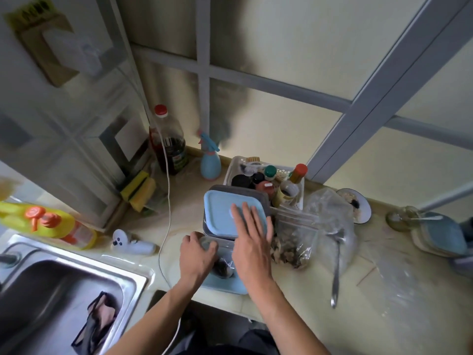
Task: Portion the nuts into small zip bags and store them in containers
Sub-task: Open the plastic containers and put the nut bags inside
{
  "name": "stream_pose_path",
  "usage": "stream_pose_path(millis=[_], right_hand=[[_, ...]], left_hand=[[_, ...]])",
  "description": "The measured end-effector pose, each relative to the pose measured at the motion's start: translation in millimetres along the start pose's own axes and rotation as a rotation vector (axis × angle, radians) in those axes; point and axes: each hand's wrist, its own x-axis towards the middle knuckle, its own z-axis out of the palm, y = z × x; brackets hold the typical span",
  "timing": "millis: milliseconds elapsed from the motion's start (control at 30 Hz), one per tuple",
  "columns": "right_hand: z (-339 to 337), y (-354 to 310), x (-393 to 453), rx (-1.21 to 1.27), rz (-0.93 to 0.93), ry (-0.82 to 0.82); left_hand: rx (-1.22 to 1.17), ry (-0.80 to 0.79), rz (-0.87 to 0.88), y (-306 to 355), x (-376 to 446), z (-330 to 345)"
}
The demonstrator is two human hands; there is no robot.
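A stack of containers with a light blue lid [220, 216] stands on the counter in front of me. My right hand [252, 239] lies flat on that lid with straight fingers. My left hand [197, 254] curls over the near edge of a clear container [225, 254] that holds small bags of dark nuts and rests on another blue lid [222, 284]. To the right, a zip bag [293, 242] full of mixed nuts stands upright. A big clear plastic bag [330, 221] with a metal spoon [336, 267] lies beside it.
A steel sink [58, 290] is at the lower left, with a yellow bottle [38, 220] behind it. A white basket of jars [266, 179], a blue spray bottle [210, 162] and a dark oil bottle [169, 144] stand at the back. More lids [442, 234] lie far right.
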Motion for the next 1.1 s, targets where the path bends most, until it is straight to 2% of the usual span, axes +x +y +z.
stream_pose_path(millis=[133, 267, 333, 433, 600, 667, 800, 933, 1000, 1100], right_hand=[[10.2, -11.8, -56.6, -0.054, 0.013, 0.018], [27.0, -13.3, -91.3, -0.157, 0.063, -0.117], [29.8, -17.9, -98.3, -0.143, 0.094, -0.204], [32.2, -25.5, -106.2, -0.069, 0.103, -0.252], [41.1, -25.8, -102.3, -0.001, 0.107, -0.205], [41.1, -22.8, -93.7, 0.012, 0.184, -0.131], [41.6, -7.6, -66.0, 0.014, 0.481, -0.066], [44.3, 1.4, -47.8, 0.210, 0.702, -0.241], [48.2, 0.8, -47.3, 0.199, 0.733, -0.279], [52.7, -1.7, -49.4, 0.084, 0.709, -0.252]], left_hand=[[-0.376, -0.115, -0.125, -1.8, 2.5, -12.3], [-0.645, -0.156, -0.213, -2.6, 2.1, -27.8], [-0.663, -0.186, -0.206, -2.2, 0.7, -32.8], [-0.589, -0.243, -0.128, -6.4, 0.3, -33.8], [-0.358, -0.200, 0.046, -26.6, 3.8, -24.3], [-0.293, -0.165, 0.111, -30.5, 3.6, -22.6], [-0.178, -0.132, 0.235, -31.5, 0.0, -18.4], [-0.082, -0.133, 0.329, -26.1, -6.7, -16.6], [0.021, -0.117, 0.390, -24.2, -8.2, -15.1], [0.176, -0.121, 0.433, -25.1, -7.7, -13.0]])
